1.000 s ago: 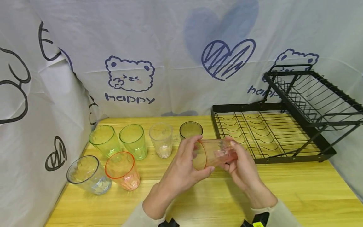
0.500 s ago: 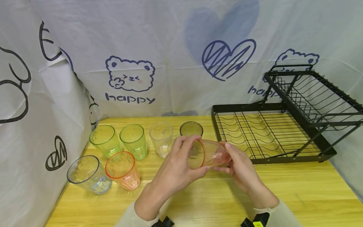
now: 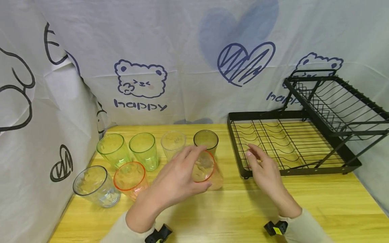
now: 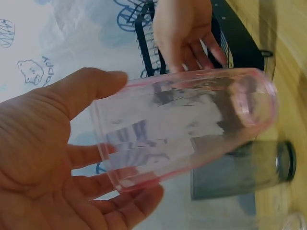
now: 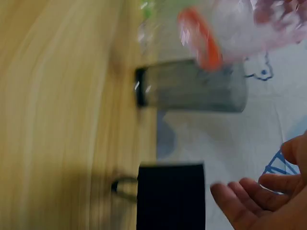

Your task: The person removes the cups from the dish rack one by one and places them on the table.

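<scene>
My left hand (image 3: 173, 179) grips a clear pink drinking glass (image 3: 216, 177) near its red rim, thumb on one side and fingers on the other. The glass (image 4: 187, 120) hangs tilted over the table, its rim toward me and its base away. My right hand (image 3: 267, 173) is off the glass, fingers loosely bent with nothing in them, by the front left corner of the black dish rack (image 3: 246, 172). A smoky grey glass (image 3: 209, 138) stands just behind the pink one, partly hidden by it.
Two green glasses (image 3: 112, 148), a clear glass (image 3: 172, 143), a second red-rimmed glass (image 3: 130, 184) and a bluish glass (image 3: 97, 187) stand at the left, some overlapped by my left arm. The rack's raised upper tier (image 3: 337, 104) is at the right. A printed cloth (image 3: 194, 94) hangs behind.
My right hand has let go of the pink glass's base and moved right. The left hand has shifted left with the glass, which has swung from sideways to more upright.
</scene>
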`<state>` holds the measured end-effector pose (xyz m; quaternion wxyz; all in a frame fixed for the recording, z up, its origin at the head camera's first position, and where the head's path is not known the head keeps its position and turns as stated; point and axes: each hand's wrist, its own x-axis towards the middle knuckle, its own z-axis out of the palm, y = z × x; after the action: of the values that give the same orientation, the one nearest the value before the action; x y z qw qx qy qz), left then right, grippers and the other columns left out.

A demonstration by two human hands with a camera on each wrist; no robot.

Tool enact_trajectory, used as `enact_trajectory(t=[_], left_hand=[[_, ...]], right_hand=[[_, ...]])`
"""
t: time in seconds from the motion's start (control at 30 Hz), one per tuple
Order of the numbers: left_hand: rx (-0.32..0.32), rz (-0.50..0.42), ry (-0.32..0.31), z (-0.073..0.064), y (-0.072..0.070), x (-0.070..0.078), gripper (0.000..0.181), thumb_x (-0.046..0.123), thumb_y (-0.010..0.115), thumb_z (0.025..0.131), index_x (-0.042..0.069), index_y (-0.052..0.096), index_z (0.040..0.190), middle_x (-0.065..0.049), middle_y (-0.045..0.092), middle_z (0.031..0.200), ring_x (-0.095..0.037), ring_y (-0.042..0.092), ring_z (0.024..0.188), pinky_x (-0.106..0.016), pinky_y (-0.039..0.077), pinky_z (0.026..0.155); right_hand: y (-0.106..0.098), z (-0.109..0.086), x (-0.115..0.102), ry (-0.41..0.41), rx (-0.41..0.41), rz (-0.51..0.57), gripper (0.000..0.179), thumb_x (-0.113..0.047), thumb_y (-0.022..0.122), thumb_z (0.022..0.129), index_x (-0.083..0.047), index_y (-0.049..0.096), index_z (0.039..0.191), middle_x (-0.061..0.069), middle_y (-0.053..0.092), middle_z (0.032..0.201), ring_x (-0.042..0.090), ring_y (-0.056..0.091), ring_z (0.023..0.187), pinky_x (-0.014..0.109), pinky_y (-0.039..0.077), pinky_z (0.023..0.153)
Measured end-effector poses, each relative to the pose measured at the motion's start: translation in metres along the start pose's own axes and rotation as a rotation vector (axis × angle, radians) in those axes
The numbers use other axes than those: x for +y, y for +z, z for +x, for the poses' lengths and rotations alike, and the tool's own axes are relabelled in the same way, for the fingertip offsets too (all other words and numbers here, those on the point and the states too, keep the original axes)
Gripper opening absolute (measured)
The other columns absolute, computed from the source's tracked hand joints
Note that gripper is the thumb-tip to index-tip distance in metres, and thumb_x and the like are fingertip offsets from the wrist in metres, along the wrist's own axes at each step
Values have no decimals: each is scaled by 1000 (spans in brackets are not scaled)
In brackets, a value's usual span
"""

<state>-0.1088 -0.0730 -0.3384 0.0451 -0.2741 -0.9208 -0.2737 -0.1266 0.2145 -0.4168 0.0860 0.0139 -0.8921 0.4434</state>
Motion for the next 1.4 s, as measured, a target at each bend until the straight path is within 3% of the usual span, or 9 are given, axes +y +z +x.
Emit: enact_trajectory(t=[0.07,0.17,0.27,0.47,1.1,1.4], left_hand=[[-28,20,-6,-2,-5,-5,90,40,91,80,19,48,156,-7,57,145,-29,58,133,-47,52,111],[-69,52,-30,-5,-13,-12,87,40,90,81,16,51,154,-9,57,146,-31,56,136,-49,50,113],[-107,82,-54,-9,-20,-20,84,37,89,82,13,52,154,-11,57,147,-32,57,135,-50,51,111],[-179,121,-108,-16,-30,-33,78,31,84,85,12,52,154,-12,59,145,-34,61,128,-52,55,104],[-259,175,-174,-21,-33,-52,79,26,86,86,9,51,155,-14,59,145,-36,60,130,-54,54,105],[-268,170,-180,-20,-28,-58,81,27,87,86,11,50,156,-12,60,142,-35,62,126,-53,56,101]], right_hand=[[-1,0,6,-62,39,-168,54,-37,47,114,-3,48,156,25,62,143,43,64,124,60,55,99],[-1,1,13,-121,22,-296,57,-32,49,113,1,42,159,32,51,152,52,50,138,70,44,110],[0,2,18,-132,-36,-368,62,-33,51,112,0,35,162,35,40,159,56,37,147,73,30,119],[4,2,27,-153,-116,-484,68,-37,53,111,-1,29,165,35,37,161,57,34,148,71,25,123],[15,-6,36,-185,-172,-687,72,-45,55,109,-6,32,165,29,31,167,55,32,151,79,19,120],[20,-7,41,-191,-166,-717,73,-46,55,108,-7,32,165,28,34,166,54,33,151,80,19,120]])
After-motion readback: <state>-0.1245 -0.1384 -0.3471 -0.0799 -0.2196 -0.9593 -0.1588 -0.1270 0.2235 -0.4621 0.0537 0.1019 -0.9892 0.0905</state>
